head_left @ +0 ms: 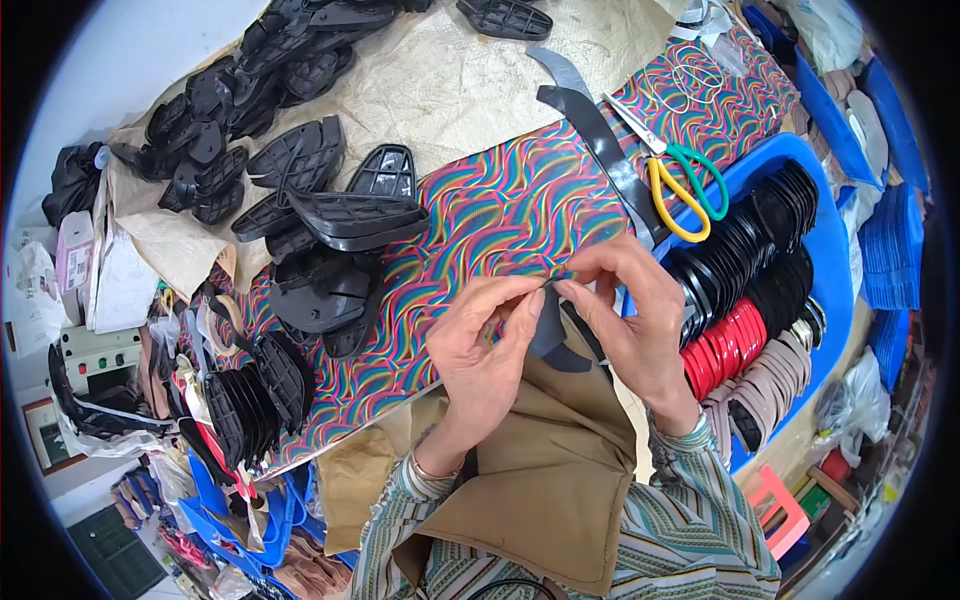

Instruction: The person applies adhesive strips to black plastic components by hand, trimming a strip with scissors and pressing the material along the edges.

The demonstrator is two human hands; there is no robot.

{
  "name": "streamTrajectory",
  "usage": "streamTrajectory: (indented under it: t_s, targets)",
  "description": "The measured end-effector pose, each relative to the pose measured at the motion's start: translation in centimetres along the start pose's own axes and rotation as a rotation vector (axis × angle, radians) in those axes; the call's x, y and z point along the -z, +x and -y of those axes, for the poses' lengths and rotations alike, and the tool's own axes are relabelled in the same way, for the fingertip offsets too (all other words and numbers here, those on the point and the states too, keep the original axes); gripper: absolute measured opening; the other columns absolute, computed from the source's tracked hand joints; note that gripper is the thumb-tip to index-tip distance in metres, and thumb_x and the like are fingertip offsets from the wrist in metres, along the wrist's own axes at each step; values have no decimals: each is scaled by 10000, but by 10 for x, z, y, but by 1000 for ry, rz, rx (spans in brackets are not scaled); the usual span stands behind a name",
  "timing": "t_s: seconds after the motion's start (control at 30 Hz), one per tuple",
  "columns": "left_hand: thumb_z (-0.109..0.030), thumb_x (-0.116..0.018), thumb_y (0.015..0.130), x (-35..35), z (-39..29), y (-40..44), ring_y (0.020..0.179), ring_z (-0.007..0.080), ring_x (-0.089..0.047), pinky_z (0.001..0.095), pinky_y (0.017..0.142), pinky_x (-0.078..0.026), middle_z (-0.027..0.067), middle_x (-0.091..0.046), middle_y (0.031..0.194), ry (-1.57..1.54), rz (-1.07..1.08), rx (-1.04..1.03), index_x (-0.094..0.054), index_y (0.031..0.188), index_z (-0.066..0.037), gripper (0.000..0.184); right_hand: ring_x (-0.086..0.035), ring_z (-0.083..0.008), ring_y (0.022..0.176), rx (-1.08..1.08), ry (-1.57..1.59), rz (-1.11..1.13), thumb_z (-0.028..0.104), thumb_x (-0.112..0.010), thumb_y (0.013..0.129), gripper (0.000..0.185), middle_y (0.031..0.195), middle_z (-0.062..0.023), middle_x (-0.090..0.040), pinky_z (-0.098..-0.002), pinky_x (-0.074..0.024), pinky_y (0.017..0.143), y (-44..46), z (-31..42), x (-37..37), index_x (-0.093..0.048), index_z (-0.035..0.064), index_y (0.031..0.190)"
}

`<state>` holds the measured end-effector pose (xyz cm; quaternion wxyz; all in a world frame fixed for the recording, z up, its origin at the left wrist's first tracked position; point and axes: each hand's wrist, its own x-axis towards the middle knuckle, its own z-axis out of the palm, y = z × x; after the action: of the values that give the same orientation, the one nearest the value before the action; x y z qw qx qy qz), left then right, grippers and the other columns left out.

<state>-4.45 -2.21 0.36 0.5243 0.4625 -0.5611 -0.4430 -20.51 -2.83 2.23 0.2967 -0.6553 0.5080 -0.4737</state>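
Patterned cloth [500,190] carried black soles [362,218], heaped at left. Left hand [482,345] and right hand [632,315] each gripped dark strip [549,328] in narrow pinch; strip hung between hands, above brown apron [535,475]. Scissors [655,146] lay beside blue tray [840,245] at right.

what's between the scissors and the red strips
Black strips, packed in the blue tray; the head view shows them there.

Swirl-patterned table [480,215], black soles [365,217], scissors [655,147], pale sheet [450,105], possibly sacking
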Motion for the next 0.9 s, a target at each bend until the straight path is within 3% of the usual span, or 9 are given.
streamTrajectory:
  t_s: [0.13, 0.37, 0.5, 0.67, 0.77, 0.9]
  targets:
    - [66, -677, 886, -10, 2, -5, 752, 66, -559, 191, 640, -451, 54, -631, 933, -110, -110, 70, -696, 1062, 35, 180, -575, -116, 631, -90, -12, -61, -38, -721, 830, 127, 819, -78, -612, -237, -444, 535, -13, 1, -8, -663, -17, 941]
    - [79, -683, 871, -13, 12, -3, 785, 106, -602, 211, 624, -477, 91, -653, 971, 147, -76, -248, -704, 1069, 16, 208, -548, -34, 636, -428, 555, -138, 35, -702, 900, 131, 852, -10, -662, -189, -410, 507, -23, -5, -17, -715, -7, 1023]
    - [90, -678, 864, -13, 13, -8, 829, 143, -623, 237, 675, -498, 108, -668, 981, 143, -67, -180, -710, 1056, 22, 206, -542, -28, 597, -572, 657, -58, 83, -713, 906, 136, 794, -1, -672, -179, -397, 489, -23, -11, -9, -728, 11, 1020]
    - [107, -677, 847, -12, 14, -6, 859, 181, -637, 267, 712, -507, 119, -680, 968, 205, -52, -258, -715, 1039, 27, 212, -537, -30, 561, -567, 686, -49, 117, -721, 905, 145, 743, -12, -677, -174, -390, 469, -22, -15, -7, -730, 17, 1010]
    - [118, -679, 830, -13, 17, -5, 858, 203, -644, 286, 732, -510, 131, -691, 964, 220, -49, -330, -719, 1015, 34, 208, -548, -91, 506, -597, 708, -51, 61, -712, 890, 113, 723, -87, -676, -212, -383, 429, -19, -14, -5, -714, -40, 941]
    - [116, -689, 820, -14, 19, -6, 852, 218, -648, 297, 741, -511, 137, -695, 952, 230, -53, -352, -720, 1004, 38, 202, -549, -99, 493, -616, 771, -46, 61, -715, 885, 112, 712, -91, -670, -219, -379, 411, -18, -16, -4, -705, -45, 922]
